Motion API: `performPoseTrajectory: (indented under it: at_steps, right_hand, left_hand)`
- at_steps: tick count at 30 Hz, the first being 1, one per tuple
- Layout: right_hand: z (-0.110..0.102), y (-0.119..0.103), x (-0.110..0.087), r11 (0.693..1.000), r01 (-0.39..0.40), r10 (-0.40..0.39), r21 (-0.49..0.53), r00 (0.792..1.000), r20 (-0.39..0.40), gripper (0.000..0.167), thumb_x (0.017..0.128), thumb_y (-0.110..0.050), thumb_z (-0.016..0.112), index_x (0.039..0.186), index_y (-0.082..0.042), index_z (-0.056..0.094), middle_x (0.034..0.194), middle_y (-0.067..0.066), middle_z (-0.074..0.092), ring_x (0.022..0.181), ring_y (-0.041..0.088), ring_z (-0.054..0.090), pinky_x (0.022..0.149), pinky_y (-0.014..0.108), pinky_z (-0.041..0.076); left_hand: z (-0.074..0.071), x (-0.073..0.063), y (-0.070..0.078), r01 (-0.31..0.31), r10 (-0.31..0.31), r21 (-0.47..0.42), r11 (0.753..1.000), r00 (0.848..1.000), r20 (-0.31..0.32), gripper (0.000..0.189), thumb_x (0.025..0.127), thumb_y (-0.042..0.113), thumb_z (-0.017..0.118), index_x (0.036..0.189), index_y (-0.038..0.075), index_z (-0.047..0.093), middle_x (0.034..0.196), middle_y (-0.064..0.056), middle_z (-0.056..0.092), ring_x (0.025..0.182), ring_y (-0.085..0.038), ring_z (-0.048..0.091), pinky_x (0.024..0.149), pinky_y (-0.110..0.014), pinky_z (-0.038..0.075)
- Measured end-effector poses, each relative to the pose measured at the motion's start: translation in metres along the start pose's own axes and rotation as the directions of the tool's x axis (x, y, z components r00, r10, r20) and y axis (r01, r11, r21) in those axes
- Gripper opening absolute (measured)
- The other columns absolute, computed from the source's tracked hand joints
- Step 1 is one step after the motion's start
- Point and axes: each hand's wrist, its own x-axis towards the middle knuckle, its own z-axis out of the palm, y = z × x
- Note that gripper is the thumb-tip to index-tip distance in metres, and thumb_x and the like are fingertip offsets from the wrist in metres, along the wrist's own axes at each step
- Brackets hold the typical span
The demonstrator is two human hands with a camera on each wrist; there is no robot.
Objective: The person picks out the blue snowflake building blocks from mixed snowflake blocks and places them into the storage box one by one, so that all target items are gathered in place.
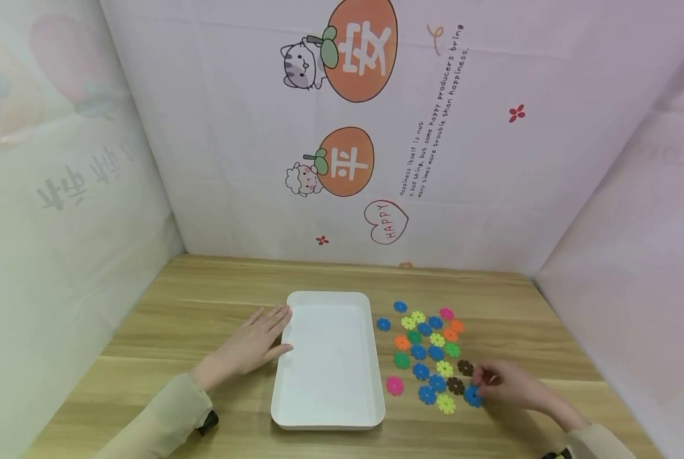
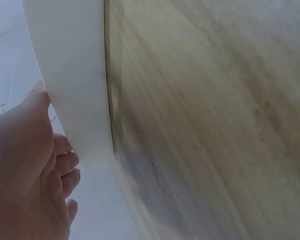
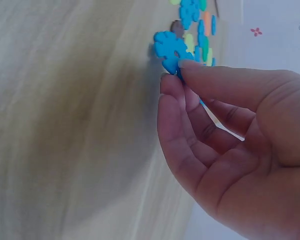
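My right hand is at the right end of a spread of plastic snowflake discs. In the right wrist view, its thumb and fingertips pinch a blue snowflake disc, tilted against the wood. Two brown discs lie close by, among them one brown disc left of the hand. My left hand rests on the left rim of a white rectangular tray, fingers extended and thumb spread. The left wrist view shows that hand against the outer side of the tray wall.
Right of the tray lie several more discs, such as a pink disc, an orange disc, a green disc and a yellow disc. A printed white cloth hangs behind the wooden table, with pale cloth on both sides.
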Motion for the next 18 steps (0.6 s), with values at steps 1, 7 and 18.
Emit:
performPoseTrajectory:
  at_steps: [1,7,18]
  right_hand:
    - [-0.002,-0.001,0.000,1.000,-0.004,0.004,0.011,1.000,0.006,0.009,0.087,-0.006,0.068,0.093,-0.002,0.062,0.089,0.007,0.067,0.081,-0.002,0.058,0.071,0.018,0.055]
    - [-0.012,-0.016,0.006,0.993,-0.070,0.067,0.097,0.997,0.030,0.012,0.093,-0.007,0.063,0.098,0.003,0.061,0.093,0.010,0.063,0.079,0.000,0.056,0.066,0.020,0.054]
    - [-0.016,-0.053,0.042,0.982,-0.059,0.047,0.178,0.997,0.069,0.017,0.097,-0.010,0.060,0.102,0.006,0.058,0.095,0.012,0.063,0.077,0.007,0.060,0.063,0.026,0.057]
  left_hand:
    - [0.000,0.000,0.000,0.000,0.000,0.001,1.000,1.000,-0.001,0.072,0.102,0.049,0.046,0.154,0.000,0.032,0.162,-0.016,0.030,0.151,-0.033,0.029,0.123,-0.057,0.024]
    - [0.000,-0.001,0.001,-0.005,0.005,0.006,1.000,1.000,-0.006,0.071,0.102,0.047,0.047,0.153,-0.001,0.033,0.161,-0.017,0.032,0.150,-0.034,0.031,0.122,-0.058,0.025]
    - [0.000,-0.003,0.001,-0.011,0.011,0.000,1.000,1.000,-0.019,0.070,0.103,0.045,0.047,0.152,-0.003,0.034,0.160,-0.019,0.033,0.149,-0.036,0.032,0.121,-0.059,0.026]
